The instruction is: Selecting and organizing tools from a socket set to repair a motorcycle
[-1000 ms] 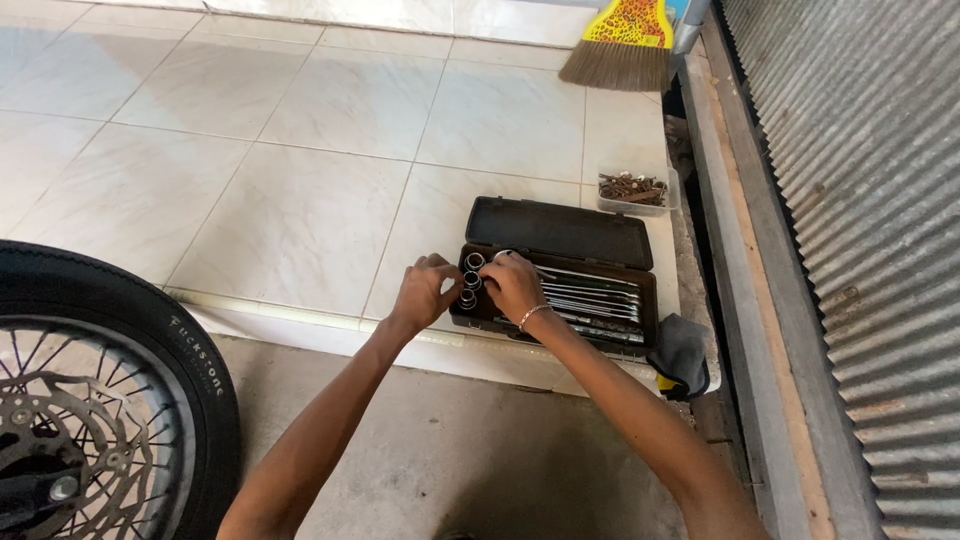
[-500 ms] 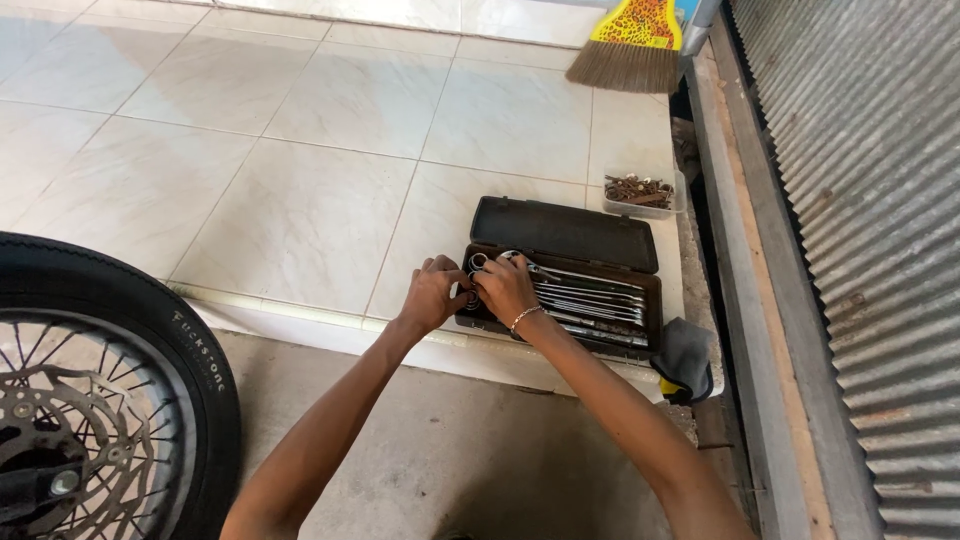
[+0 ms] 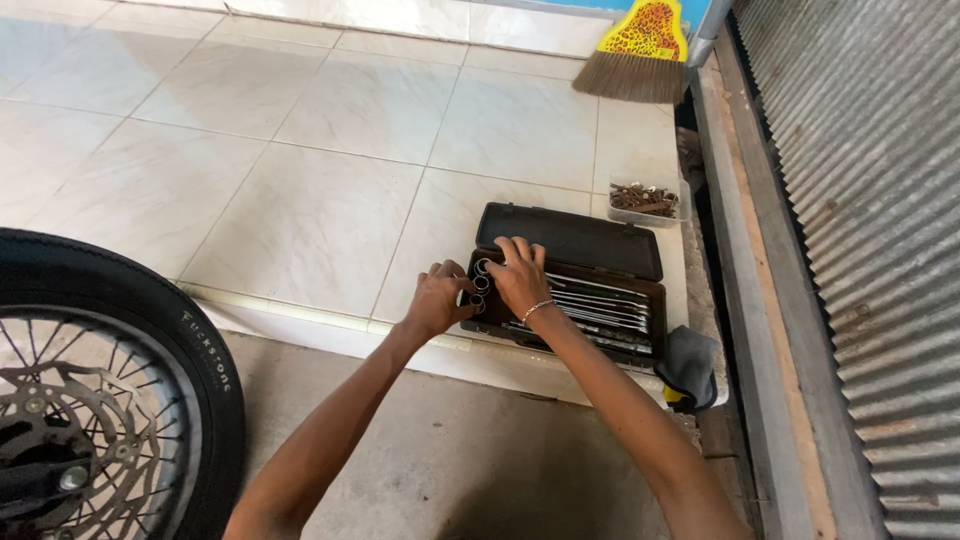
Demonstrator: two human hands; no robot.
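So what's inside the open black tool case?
The tool case holds a row of metal wrenches, with their ring ends at the left. The left hand and right hand cover part of that end, so what lies beneath them is hidden.

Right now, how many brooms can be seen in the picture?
1. The broom stands at the top of the view, on the tiled floor near the corrugated wall. Others may be outside the view.

Bright, sharp daylight; perhaps slight edge distortion.
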